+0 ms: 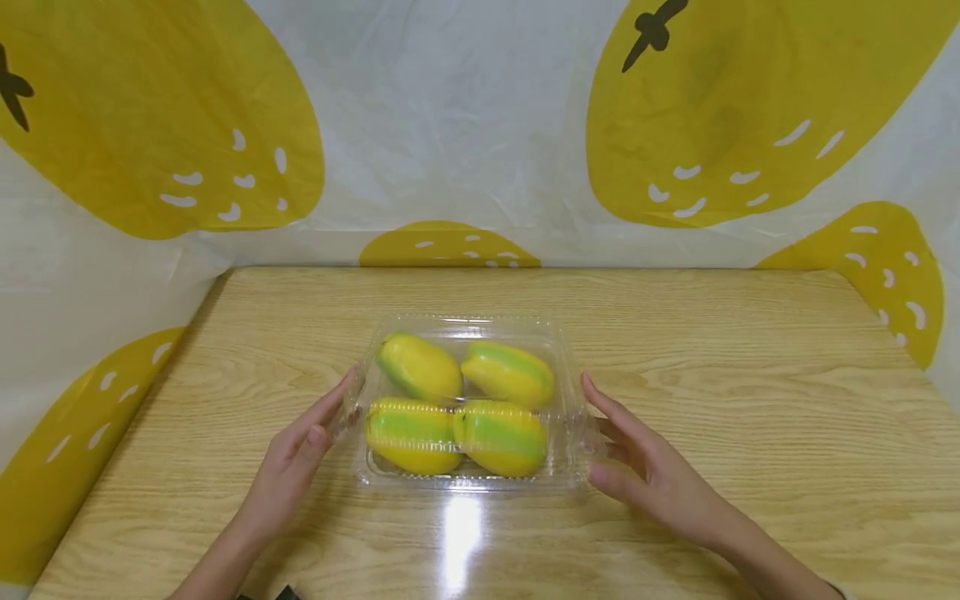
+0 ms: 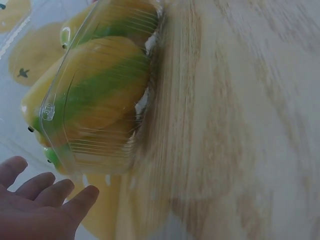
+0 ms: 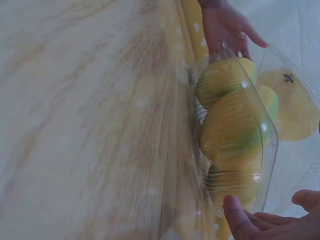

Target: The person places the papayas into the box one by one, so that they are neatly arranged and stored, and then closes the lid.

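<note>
A clear plastic clamshell box (image 1: 459, 487) stands on the wooden table and holds several yellow-and-green, mango-like fruits (image 1: 506, 372). Its lid (image 3: 272, 142) looks tilted up from the base in the wrist views. Beside the box's left side is my left hand (image 1: 296, 454), fingers stretched forward, its fingertips at the lid's edge. My right hand (image 1: 645, 475) is at the opposite side, fingers extended and slightly bent, tips close to the plastic. Exact contact is hard to tell through the clear walls. Neither hand visibly curls round anything.
The wood-grain table (image 1: 712, 333) extends on both sides of the box. A white cloth (image 1: 457, 125) with yellow fruit prints hangs behind and along the sides. A small dark object (image 1: 285, 593) shows at the bottom edge, near the left forearm.
</note>
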Demonstrator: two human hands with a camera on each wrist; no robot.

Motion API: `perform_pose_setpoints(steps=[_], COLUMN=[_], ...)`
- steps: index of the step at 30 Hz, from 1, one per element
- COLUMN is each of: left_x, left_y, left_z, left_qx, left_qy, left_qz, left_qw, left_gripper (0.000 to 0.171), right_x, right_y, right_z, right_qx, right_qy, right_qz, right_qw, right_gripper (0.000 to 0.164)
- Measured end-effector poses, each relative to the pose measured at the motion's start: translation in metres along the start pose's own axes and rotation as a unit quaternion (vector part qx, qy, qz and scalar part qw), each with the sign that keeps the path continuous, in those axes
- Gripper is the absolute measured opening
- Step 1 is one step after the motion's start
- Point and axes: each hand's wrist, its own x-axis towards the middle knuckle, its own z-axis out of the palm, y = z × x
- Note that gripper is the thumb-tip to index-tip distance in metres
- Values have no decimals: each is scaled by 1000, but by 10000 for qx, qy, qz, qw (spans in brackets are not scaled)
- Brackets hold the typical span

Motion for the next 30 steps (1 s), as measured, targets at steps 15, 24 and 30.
perform_pose_setpoints(steps=[15,24,30], left_x=[-6,-9,-10], left_y=[2,0,2], left_z=[-1,1,3], left_qx=[60,-354,-603], left_qy=[-141,-119,-86], left_qz=[-319,-471,-1024], left_qw=[9994,9982,9929], left_gripper=[47,50,52], right_x=[-2,-3,-2], right_y=[1,1,1], right_z=[7,10,11], right_qx=[-259,-536,-497], right_qy=[22,156,181], right_qz=[136,188,249], right_qw=[9996,9983,9983], right_gripper=[91,91,91])
